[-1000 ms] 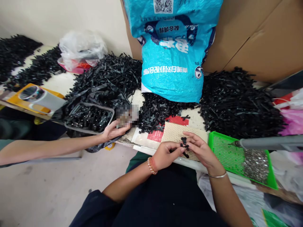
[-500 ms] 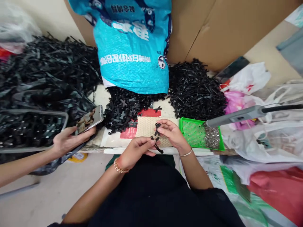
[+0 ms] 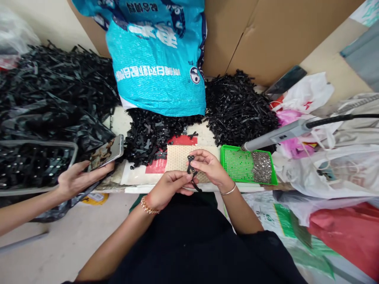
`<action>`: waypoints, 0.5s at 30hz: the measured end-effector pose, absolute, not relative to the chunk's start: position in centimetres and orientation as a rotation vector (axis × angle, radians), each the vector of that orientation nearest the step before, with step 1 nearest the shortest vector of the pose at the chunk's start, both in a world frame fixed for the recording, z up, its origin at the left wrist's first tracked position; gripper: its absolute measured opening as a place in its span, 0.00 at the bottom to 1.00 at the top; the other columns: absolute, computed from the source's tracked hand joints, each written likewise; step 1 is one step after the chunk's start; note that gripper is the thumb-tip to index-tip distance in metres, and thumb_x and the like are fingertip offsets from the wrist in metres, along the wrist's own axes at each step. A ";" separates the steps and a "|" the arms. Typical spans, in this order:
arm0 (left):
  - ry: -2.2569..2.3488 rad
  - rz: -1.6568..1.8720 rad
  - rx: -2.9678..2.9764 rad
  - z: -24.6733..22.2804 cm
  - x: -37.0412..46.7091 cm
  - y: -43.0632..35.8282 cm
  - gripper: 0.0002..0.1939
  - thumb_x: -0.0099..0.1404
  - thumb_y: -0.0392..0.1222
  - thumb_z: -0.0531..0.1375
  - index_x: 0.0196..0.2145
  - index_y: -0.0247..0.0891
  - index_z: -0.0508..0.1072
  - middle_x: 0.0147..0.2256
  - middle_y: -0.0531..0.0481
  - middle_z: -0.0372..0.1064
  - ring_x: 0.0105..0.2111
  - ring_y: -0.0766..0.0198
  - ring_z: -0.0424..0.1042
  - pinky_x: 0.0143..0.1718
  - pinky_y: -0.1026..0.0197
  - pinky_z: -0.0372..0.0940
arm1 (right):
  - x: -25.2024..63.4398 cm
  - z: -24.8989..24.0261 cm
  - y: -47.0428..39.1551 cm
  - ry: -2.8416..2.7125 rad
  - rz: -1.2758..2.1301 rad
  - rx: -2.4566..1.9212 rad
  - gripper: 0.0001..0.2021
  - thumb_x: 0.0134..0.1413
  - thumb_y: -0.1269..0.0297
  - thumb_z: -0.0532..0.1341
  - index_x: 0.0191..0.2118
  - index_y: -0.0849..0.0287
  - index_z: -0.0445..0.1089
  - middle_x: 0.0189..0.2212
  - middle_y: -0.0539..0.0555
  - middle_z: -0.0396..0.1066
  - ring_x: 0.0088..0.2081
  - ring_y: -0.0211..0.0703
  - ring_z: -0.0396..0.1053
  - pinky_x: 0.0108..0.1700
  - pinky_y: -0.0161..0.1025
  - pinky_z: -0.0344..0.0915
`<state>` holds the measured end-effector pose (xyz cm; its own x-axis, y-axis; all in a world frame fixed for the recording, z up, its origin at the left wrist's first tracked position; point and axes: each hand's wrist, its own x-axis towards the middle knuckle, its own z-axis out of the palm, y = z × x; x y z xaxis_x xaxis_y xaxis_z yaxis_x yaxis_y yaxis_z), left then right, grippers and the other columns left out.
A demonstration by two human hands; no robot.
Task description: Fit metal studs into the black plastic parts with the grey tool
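Observation:
Over the textured beige mat (image 3: 174,161), my left hand (image 3: 174,183) pinches a long black plastic piece (image 3: 196,186) between thumb and fingers. My right hand (image 3: 205,165) closes on a smaller black plastic piece (image 3: 191,158) with two round lobes at its top. The two pieces meet between my fingertips; whether they are joined cannot be made out. Behind the mat lies a pile of small black pieces (image 3: 145,136). To the right of my right hand stands a green tray (image 3: 222,163) with small metal parts (image 3: 262,167) at its right end.
A grey pen-like tool (image 3: 276,136) on a black cable reaches over the tray. A blue sack (image 3: 160,79) stands behind, between heaps of black strips (image 3: 56,79) and black pieces (image 3: 239,110). At left, another person's hand (image 3: 77,179) holds a phone (image 3: 108,152). Plastic bags (image 3: 319,165) crowd the right.
My hands have come closer together, and the piece in my right hand now meets the one in my left. The whole view has shifted slightly.

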<state>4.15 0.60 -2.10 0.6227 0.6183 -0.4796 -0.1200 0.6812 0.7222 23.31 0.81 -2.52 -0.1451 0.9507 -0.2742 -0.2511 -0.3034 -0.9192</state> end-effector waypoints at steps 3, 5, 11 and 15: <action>0.795 0.458 0.695 -2.2 4.3 0.7 0.19 0.57 0.53 0.72 0.36 0.33 0.83 0.39 0.40 0.81 0.34 0.62 0.78 0.34 0.64 0.76 | 23.3 -2.5 0.8 -0.902 1.654 -1.132 0.16 0.50 0.60 0.71 0.45 0.53 0.72 0.34 0.49 0.78 0.36 0.38 0.77 0.38 0.36 0.75; 0.800 0.454 0.695 -2.2 4.3 0.8 0.20 0.56 0.53 0.72 0.37 0.32 0.83 0.39 0.40 0.81 0.34 0.62 0.78 0.34 0.64 0.76 | 23.4 -2.4 0.9 -0.898 1.664 -1.128 0.16 0.50 0.60 0.71 0.45 0.53 0.72 0.34 0.50 0.78 0.37 0.39 0.77 0.39 0.36 0.76; 0.871 0.474 0.764 -1.9 4.0 1.1 0.20 0.54 0.55 0.73 0.35 0.33 0.83 0.36 0.42 0.81 0.31 0.64 0.78 0.33 0.64 0.76 | 24.2 -2.1 1.3 -1.011 1.648 -1.113 0.18 0.49 0.63 0.72 0.46 0.55 0.71 0.37 0.50 0.79 0.41 0.38 0.78 0.46 0.37 0.75; 0.898 0.492 0.785 -1.9 3.9 1.0 0.21 0.54 0.57 0.73 0.33 0.34 0.82 0.35 0.43 0.80 0.29 0.65 0.77 0.31 0.66 0.75 | 24.3 -1.9 1.5 -1.072 1.601 -1.124 0.18 0.49 0.63 0.72 0.46 0.54 0.72 0.38 0.50 0.79 0.42 0.38 0.78 0.49 0.38 0.74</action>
<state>3.95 1.04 -1.85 0.5445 0.6725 -0.5012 -0.0597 0.6272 0.7766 24.26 1.50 -1.90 -0.2033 0.9576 -0.2039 -0.1765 -0.2407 -0.9544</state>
